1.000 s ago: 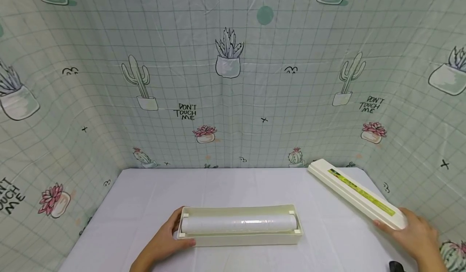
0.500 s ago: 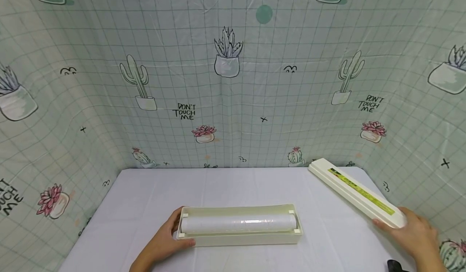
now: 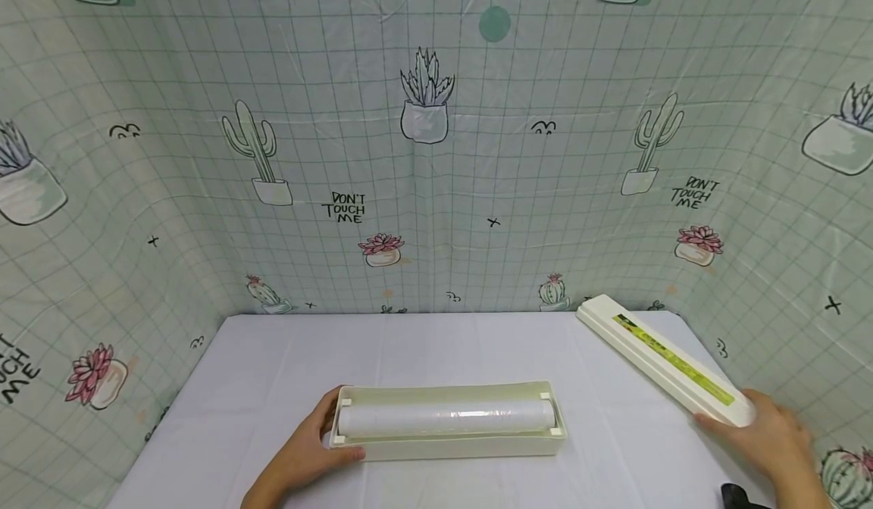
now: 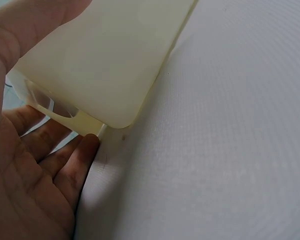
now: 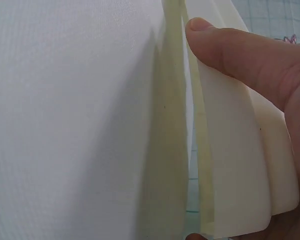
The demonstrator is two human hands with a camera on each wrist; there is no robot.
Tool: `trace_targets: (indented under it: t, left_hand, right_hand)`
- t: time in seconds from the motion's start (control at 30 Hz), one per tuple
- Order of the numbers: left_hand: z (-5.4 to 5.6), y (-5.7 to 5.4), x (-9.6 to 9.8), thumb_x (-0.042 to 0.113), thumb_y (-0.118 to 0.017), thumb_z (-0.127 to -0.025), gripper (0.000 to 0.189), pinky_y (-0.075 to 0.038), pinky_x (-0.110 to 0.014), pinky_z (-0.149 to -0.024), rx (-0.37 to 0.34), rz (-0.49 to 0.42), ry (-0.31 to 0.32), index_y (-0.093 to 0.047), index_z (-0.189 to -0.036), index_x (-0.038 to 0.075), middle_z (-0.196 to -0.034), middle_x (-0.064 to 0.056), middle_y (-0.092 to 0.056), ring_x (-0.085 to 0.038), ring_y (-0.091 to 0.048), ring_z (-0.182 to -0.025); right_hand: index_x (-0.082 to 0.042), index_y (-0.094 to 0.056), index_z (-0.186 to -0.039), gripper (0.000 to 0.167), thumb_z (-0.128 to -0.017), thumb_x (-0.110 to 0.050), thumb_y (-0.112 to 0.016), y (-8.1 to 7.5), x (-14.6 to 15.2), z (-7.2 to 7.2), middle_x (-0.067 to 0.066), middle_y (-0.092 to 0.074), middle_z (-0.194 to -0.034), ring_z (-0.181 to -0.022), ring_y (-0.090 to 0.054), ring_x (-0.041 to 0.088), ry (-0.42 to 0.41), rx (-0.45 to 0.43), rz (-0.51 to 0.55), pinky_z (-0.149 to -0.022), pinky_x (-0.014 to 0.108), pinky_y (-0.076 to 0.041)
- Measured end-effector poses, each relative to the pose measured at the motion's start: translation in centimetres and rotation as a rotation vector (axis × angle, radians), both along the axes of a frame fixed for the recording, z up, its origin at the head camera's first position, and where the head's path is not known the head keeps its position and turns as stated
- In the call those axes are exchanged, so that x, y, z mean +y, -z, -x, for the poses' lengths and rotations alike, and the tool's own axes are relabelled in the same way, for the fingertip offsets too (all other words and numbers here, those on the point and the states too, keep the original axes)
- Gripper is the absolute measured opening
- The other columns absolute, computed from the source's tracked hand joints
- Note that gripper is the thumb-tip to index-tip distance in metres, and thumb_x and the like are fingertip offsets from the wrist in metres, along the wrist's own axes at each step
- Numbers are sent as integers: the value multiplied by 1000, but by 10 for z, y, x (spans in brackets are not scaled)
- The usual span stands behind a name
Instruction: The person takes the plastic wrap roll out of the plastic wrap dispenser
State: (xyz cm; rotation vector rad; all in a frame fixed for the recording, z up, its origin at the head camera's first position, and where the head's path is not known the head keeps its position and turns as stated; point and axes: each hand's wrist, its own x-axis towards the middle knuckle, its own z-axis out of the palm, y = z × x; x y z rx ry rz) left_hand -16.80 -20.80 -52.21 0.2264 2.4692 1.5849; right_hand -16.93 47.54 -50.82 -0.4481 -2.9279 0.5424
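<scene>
A long cream box (image 3: pixel 464 448) lies open at the front middle of the white table. Inside it is a shiny white roll (image 3: pixel 436 420), which looks like cling film. My left hand (image 3: pixel 310 444) grips the box's left end, thumb on the front wall and fingers behind; the left wrist view shows several fingertips at the cut-out end (image 4: pixel 65 107). On the right, a cream lid (image 3: pixel 664 356) with a yellow-green label slants across the table. Its near end is held by my right hand (image 3: pixel 771 433). In the right wrist view the thumb (image 5: pixel 230 47) presses the lid's side, above a shadow.
A black object (image 3: pixel 736 496), partly cut off by the frame, lies by the right forearm. Grid-patterned cloth (image 3: pixel 423 176) with cactus drawings hangs behind the table (image 3: pixel 409 350) and at both sides. White table surface separates box and lid.
The right hand and the lid's near end have shifted slightly left. The left hand and the box look still, apart from a small camera drift.
</scene>
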Motion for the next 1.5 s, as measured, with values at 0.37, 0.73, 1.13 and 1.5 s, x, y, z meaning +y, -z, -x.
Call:
trace_targets:
  t: [0.37,0.73,1.13,1.5]
  left_hand:
    - [0,0,-1,23,-89,-80,99,-49,-25,-93,-11,-18,3,-31,-158,9,-153,-16,-49,-27,-56,-127]
    - [0,1,-1,22,-89,-80,98,-50,-25,-92,-6,-24,3,-32,-158,10,-152,-16,-50,-26,-57,-126]
    - [-1,1,0,23,-91,-78,99,-49,-24,-94,-15,-8,-32,-34,-158,13,-153,-12,-50,-24,-56,-128]
    - [0,1,0,23,-90,-78,100,-49,-24,-93,-8,-9,-23,-33,-158,10,-153,-14,-50,-26,-56,-128]
  right_hand:
    - [17,-31,-140,109,-82,-65,-75,0,1,1,49,-43,-128,-108,-48,64,3,-111,28,-87,68,-33]
    - [16,-22,-145,118,-82,-70,-72,0,5,5,50,-39,-128,-110,-43,64,-3,-225,73,-85,68,-36]
    - [16,-18,-145,118,-83,-68,-71,1,3,3,51,-35,-127,-110,-38,64,-4,-263,102,-87,67,-31]
    - [16,-17,-145,118,-83,-67,-73,1,0,3,50,-35,-126,-110,-36,64,5,-278,111,-87,67,-31]
